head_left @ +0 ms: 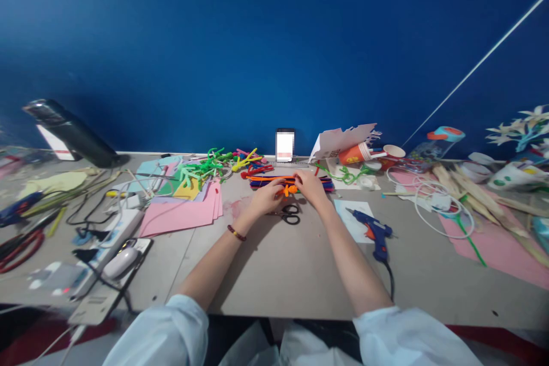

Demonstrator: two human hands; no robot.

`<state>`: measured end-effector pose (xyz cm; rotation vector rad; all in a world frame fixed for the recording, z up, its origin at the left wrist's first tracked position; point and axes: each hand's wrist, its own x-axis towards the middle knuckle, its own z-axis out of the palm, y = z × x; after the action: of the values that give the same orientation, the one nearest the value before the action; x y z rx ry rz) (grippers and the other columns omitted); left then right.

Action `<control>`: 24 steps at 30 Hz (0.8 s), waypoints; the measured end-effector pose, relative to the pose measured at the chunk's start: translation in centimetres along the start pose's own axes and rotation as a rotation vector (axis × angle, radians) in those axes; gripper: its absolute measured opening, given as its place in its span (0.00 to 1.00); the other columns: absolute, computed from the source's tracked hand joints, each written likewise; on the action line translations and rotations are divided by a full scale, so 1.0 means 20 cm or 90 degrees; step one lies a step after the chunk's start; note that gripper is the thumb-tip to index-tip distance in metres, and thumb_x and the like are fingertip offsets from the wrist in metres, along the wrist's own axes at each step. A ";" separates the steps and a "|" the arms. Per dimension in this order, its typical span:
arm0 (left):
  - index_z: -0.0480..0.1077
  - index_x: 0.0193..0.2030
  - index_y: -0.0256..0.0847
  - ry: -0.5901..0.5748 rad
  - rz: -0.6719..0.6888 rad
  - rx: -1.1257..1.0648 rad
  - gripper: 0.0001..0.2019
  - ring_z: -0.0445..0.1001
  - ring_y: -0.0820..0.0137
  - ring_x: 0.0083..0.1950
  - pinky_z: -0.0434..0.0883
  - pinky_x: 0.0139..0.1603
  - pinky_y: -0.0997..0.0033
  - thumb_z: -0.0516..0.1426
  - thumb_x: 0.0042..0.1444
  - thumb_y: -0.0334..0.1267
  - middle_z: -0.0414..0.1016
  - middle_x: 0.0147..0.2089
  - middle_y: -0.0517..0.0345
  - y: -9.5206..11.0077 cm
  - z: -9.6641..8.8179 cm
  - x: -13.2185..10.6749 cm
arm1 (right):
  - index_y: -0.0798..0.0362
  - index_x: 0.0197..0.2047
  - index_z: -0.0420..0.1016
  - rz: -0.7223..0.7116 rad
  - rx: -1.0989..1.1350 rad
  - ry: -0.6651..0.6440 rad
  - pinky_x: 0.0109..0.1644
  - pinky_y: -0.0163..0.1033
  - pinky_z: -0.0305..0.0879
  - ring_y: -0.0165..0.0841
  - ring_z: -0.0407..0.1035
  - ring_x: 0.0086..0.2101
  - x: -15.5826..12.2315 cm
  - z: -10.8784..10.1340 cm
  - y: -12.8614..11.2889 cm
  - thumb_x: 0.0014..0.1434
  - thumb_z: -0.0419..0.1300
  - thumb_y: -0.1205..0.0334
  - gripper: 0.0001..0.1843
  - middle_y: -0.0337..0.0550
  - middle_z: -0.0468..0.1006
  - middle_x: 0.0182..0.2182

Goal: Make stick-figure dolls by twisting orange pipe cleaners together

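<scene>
Before me, my left hand [269, 197] is closed at the left side of a small twisted orange pipe cleaner piece [290, 189]. From the other side, the bent fingers of my right hand [309, 185] pinch it too; the fingertips are partly hidden. Just behind the hands lies a bundle of orange, purple and dark pipe cleaners [257, 180]. Black-handled scissors [291, 215] rest on the table below the hands, blades partly covered by my left hand. To the right, a blue glue gun [376, 233] lies over a pale blue sheet [352, 209].
Green pipe cleaners [208, 164] and pink paper [180, 216] lie left. A phone [285, 146] stands against the blue wall. Further left are a power strip [107, 249] and a dark bottle [77, 132]. Paper cups [355, 153] and a coiled white cable [444, 206] are right.
</scene>
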<state>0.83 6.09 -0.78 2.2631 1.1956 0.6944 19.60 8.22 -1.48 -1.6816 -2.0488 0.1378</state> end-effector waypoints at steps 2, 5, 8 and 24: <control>0.74 0.36 0.41 -0.014 -0.031 0.022 0.09 0.73 0.63 0.49 0.68 0.46 0.70 0.57 0.54 0.43 0.70 0.57 0.48 -0.01 0.00 0.00 | 0.51 0.41 0.74 -0.005 0.049 0.002 0.40 0.37 0.61 0.38 0.70 0.39 0.00 -0.01 0.01 0.59 0.49 0.68 0.13 0.47 0.78 0.41; 0.74 0.39 0.41 -0.031 -0.052 0.046 0.11 0.73 0.60 0.50 0.67 0.48 0.68 0.56 0.55 0.43 0.70 0.58 0.47 -0.03 0.01 0.01 | 0.52 0.39 0.74 0.002 0.109 0.013 0.43 0.39 0.63 0.38 0.71 0.39 0.01 -0.03 0.02 0.60 0.49 0.65 0.12 0.47 0.79 0.39; 0.73 0.46 0.41 -0.033 -0.067 0.047 0.14 0.72 0.60 0.53 0.66 0.50 0.66 0.52 0.58 0.41 0.71 0.57 0.47 -0.06 0.01 0.02 | 0.51 0.38 0.74 0.031 0.201 0.095 0.44 0.41 0.65 0.38 0.72 0.37 0.01 -0.06 0.05 0.59 0.49 0.63 0.12 0.46 0.79 0.34; 0.72 0.34 0.36 0.061 -0.217 -0.370 0.20 0.54 0.77 0.18 0.50 0.20 0.75 0.57 0.50 0.54 0.57 0.17 0.66 -0.16 0.01 0.07 | 0.50 0.39 0.64 0.063 0.605 0.505 0.40 0.42 0.71 0.31 0.73 0.29 0.00 -0.44 -0.05 0.58 0.54 0.51 0.12 0.42 0.77 0.32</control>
<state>-0.24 8.90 -2.63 1.5241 1.1917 0.8815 22.48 6.08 6.67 -0.9762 -1.0267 0.3440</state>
